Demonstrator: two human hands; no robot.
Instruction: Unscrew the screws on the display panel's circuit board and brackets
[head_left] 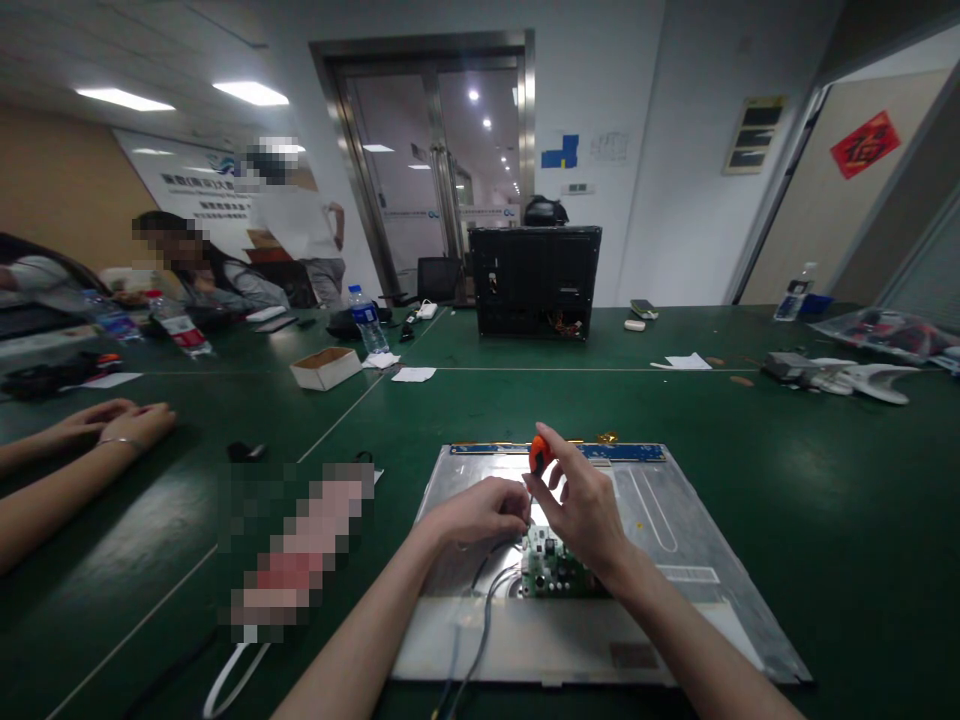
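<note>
A flat silver display panel (675, 560) lies on the green table in front of me, back side up. A small green circuit board (551, 572) sits on it, with grey cables (480, 600) running toward me. My right hand (581, 510) is closed round a screwdriver with an orange handle (538, 453), held upright over the board. My left hand (480, 510) rests on the panel just left of the board, fingers curled and pinched near the screwdriver's shaft; what they hold is hidden.
A black monitor housing (534, 280) stands at the far middle. A small cardboard box (325, 367), water bottles (367, 320) and papers lie beyond. Another person's arms (82, 440) rest on the table at left; more people sit at the far left. Plastic parts (840, 375) lie far right.
</note>
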